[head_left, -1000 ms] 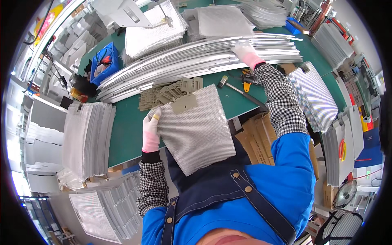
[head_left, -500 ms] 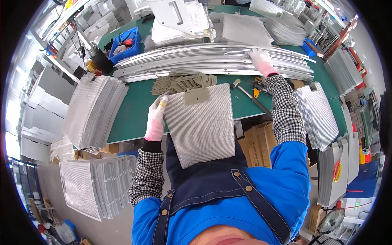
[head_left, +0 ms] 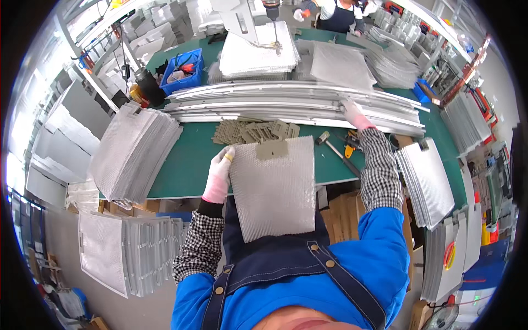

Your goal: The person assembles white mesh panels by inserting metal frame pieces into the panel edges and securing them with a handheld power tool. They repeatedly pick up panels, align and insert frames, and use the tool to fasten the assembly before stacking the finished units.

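Note:
My left hand (head_left: 220,171), in a white glove with a pink cuff, pinches the upper left edge of a silvery mesh panel (head_left: 273,192). That panel hangs upright in front of my apron, with a grey-beige plastic clip (head_left: 272,149) at the middle of its top edge. My right hand (head_left: 354,112), gloved alike, is stretched out to the right part of a bundle of long metal strips (head_left: 247,102); its fingers are curled on one strip. Just behind the panel lies a heap of loose grey-beige clips (head_left: 256,131) on the green table (head_left: 181,159).
Stacks of mesh panels stand at the left (head_left: 132,154) and right (head_left: 426,179). A hammer (head_left: 338,151) lies by my right forearm. Behind the strips are a blue bin (head_left: 181,80), a machine arm (head_left: 236,19) over white sheets, and a person (head_left: 336,15).
My view has tilted up, so the table sits lower and a person shows at the back. My right hand has drawn slightly nearer over the strips; my left still holds the panel.

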Demonstrator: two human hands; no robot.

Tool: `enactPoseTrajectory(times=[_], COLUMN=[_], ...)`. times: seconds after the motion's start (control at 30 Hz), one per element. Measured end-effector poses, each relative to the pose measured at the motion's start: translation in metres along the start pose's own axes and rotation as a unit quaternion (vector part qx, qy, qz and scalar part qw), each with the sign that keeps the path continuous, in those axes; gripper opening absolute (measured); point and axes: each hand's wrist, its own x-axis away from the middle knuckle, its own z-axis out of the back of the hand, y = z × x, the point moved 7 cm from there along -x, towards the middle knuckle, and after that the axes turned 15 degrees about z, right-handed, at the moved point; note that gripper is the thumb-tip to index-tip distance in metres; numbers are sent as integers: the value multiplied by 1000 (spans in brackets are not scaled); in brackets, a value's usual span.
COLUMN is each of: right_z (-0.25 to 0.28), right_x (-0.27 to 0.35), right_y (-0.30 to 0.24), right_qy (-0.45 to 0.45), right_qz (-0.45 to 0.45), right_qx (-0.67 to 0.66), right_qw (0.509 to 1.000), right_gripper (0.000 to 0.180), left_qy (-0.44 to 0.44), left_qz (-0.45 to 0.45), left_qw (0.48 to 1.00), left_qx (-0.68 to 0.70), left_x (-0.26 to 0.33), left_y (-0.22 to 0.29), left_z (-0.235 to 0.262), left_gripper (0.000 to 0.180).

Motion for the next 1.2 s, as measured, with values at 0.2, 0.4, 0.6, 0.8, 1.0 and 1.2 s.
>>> enactPoseTrajectory(times=[0.2, 0.4, 0.6, 0.8, 1.0, 1.2], right_z=[17, 29, 70, 142, 118, 27], right_x=[10, -4, -5, 35, 46, -6], right_y=[6, 16, 17, -10, -36, -46], right_qy=[-51, 4, 38, -93, -2, -111], right_qz=[-64, -35, 38, -73, 108, 95], right_qx=[-114, -17, 45, -50, 103, -24], right_qw=[990, 999, 998, 992, 989, 989], right_gripper=[32, 24, 26, 29, 21, 29], left_qy=[13, 85, 94, 66, 75, 52], left_qz=[-8, 10, -12, 19, -39, -105], left_qw=[999, 994, 994, 996, 992, 986], left_qx=[-34, -61, -52, -51, -97, -115], left_x=[-1, -7, 6, 22, 28, 29], left_y=[-6, -7, 3, 19, 23, 28], left_z=[0, 0, 3, -20, -30, -29], left_gripper=[41, 43, 41, 27, 22, 35])
